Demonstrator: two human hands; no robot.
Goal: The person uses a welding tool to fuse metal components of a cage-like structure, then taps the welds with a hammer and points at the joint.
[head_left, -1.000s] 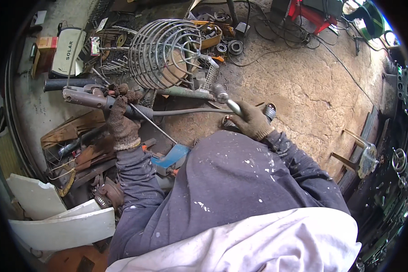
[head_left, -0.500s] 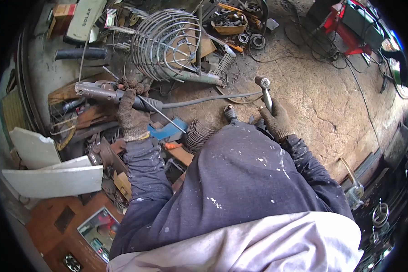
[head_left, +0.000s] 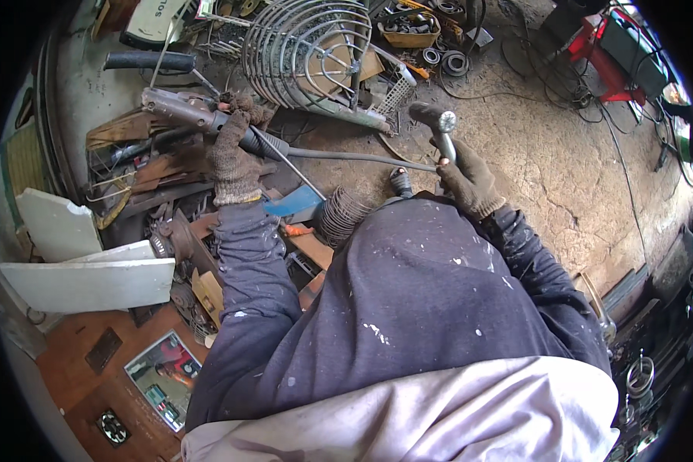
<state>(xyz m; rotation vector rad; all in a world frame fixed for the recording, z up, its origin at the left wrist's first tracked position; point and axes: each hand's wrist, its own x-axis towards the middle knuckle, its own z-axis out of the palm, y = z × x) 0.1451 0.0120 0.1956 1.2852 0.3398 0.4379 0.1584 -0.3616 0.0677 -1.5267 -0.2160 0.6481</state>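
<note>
My left hand (head_left: 235,165), in a worn brown knit glove, is wrapped round a welding electrode holder (head_left: 177,110). A thin metal rod (head_left: 291,163) slants past the same hand; whether the fingers also grip it I cannot tell. From the holder a grey cable (head_left: 354,156) runs right, toward my other hand. My right hand (head_left: 471,181), gloved too, is closed round the handle of a hammer (head_left: 433,118), its head raised above the fist and pointing left. Beyond both hands stands a round cage of bent metal rods (head_left: 304,65), touched by neither.
Scrap metal and wood (head_left: 158,181) lie heaped at left, beside broken white boards (head_left: 92,285). A wire coil (head_left: 343,215) sits near my left forearm. Bearings (head_left: 454,63) and a tray of parts (head_left: 410,35) are at the back. A red-and-grey machine (head_left: 616,58) with cables stands far right.
Both hands have moved farther out. The hammer has turned, so more of its head shows, pointing left. The whole view has shifted slightly, with the cage now higher and further right.
</note>
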